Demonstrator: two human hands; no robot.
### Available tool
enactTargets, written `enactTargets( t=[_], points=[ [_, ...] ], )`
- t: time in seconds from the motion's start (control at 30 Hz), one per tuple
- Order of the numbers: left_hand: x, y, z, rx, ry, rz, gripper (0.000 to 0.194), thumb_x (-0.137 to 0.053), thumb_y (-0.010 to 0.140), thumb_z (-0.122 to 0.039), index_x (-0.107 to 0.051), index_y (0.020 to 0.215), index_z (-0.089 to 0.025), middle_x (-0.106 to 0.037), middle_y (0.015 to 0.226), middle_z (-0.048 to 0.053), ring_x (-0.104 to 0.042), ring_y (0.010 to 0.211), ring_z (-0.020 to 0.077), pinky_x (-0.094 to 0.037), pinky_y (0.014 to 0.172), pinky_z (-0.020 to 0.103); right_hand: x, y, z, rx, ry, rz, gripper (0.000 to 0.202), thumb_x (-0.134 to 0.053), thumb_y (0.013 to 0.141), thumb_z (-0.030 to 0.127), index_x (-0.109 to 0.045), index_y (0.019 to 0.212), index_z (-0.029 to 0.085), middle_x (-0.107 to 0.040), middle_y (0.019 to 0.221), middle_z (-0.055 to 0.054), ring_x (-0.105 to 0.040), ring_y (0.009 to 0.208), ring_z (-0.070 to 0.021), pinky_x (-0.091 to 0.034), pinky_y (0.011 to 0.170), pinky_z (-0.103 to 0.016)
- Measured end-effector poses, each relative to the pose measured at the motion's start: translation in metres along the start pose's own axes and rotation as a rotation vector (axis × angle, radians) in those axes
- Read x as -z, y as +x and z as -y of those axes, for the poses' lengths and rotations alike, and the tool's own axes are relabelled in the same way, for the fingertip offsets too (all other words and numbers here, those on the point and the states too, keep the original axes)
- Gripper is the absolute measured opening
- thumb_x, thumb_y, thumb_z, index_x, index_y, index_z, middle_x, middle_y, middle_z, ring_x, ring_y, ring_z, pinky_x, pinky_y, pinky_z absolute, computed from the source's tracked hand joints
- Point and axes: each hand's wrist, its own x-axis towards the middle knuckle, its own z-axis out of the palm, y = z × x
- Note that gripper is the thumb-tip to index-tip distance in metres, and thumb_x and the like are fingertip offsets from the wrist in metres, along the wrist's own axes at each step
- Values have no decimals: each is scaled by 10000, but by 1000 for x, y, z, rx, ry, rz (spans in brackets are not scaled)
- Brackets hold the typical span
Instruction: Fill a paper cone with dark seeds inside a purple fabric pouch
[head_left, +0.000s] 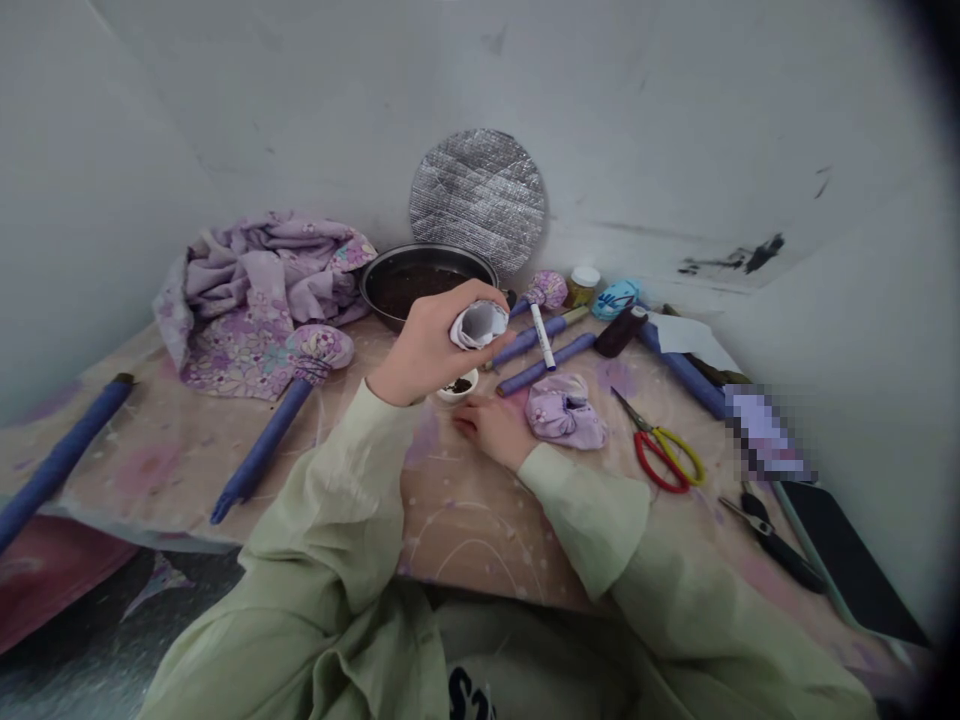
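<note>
My left hand point(420, 345) is raised above the table, its fingers wrapped round a rolled white paper tube point(478, 336) whose open end faces me. Below it stands a small white cup point(466, 391) with dark bits inside. My right hand point(495, 430) rests low beside this cup, fingers curled together; whatever they hold, if anything, is hidden. Right of that hand lies a gathered purple floral cloth pouch point(566, 412). A white marker point(542, 337) lies across blue-wrapped sticks point(547, 363) behind the pouch.
Behind the hands sits a dark pan point(375, 290) with dark contents, and a silver foil disc point(480, 195) leans on the wall. Purple fabric point(247, 290) and a cloth-headed mallet point(262, 445) lie left. Scissors point(664, 455), pliers point(780, 545) and a phone point(851, 560) lie right.
</note>
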Motion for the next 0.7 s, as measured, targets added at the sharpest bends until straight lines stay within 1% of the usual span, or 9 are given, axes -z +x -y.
enactTargets(
  t=[0.17, 0.3, 0.4, 0.5, 0.57, 0.63, 0.7],
  points=[
    [1, 0, 0, 12, 12, 7, 188, -639, 800, -309, -603, 909, -160, -677, 895, 21, -623, 807, 135, -471, 756, 238, -9, 3, 1, 16, -56, -11, 199, -481, 915, 231, -669, 915, 168, -657, 976, -97, -599, 934, -188, -432, 838, -313],
    [0, 0, 0, 17, 4, 16, 182, -646, 796, -298, -600, 904, -160, -676, 900, 21, -622, 805, 131, -470, 761, 234, -12, 2, -4, -9, -74, -42, 142, -495, 901, 187, -632, 905, 152, -647, 972, -102, -597, 925, -189, -434, 830, -313],
    [-1, 0, 0, 14, -19, 17, 183, -663, 785, -292, -601, 896, -160, -678, 910, 21, -624, 807, 128, -472, 757, 230, -8, 1, -8, -56, -63, -103, 130, -473, 902, 150, -596, 940, 134, -645, 950, -108, -597, 898, -187, -440, 814, -311],
    [-2, -1, -2, -21, -65, 5, 207, -683, 773, -308, -606, 897, -162, -681, 894, 28, -630, 795, 128, -482, 737, 233, 4, 0, -13, -99, -46, -196, 160, -462, 881, 111, -571, 998, 122, -637, 982, -122, -591, 926, -206, -443, 821, -326],
    [-4, -2, -5, -54, -99, 20, 211, -689, 768, -318, -612, 893, -167, -685, 873, 33, -634, 767, 127, -492, 711, 237, 17, -2, -17, -114, -35, -264, 188, -479, 845, 89, -572, 1006, 119, -625, 1028, -138, -577, 976, -231, -441, 845, -351],
    [-6, -3, -8, -107, -138, 48, 198, -695, 763, -308, -614, 882, -172, -690, 857, 39, -638, 743, 127, -501, 688, 240, 33, -6, -17, -120, -20, -332, 190, -492, 827, 97, -577, 994, 128, -619, 1038, -138, -570, 991, -241, -444, 848, -361],
    [-9, -4, -10, -181, -195, 65, 188, -706, 752, -277, -614, 880, -175, -697, 852, 45, -645, 735, 127, -510, 677, 238, 53, -14, -13, -117, 1, -403, 168, -490, 838, 128, -576, 981, 149, -624, 1001, -112, -577, 955, -223, -454, 827, -345]
  ],
)
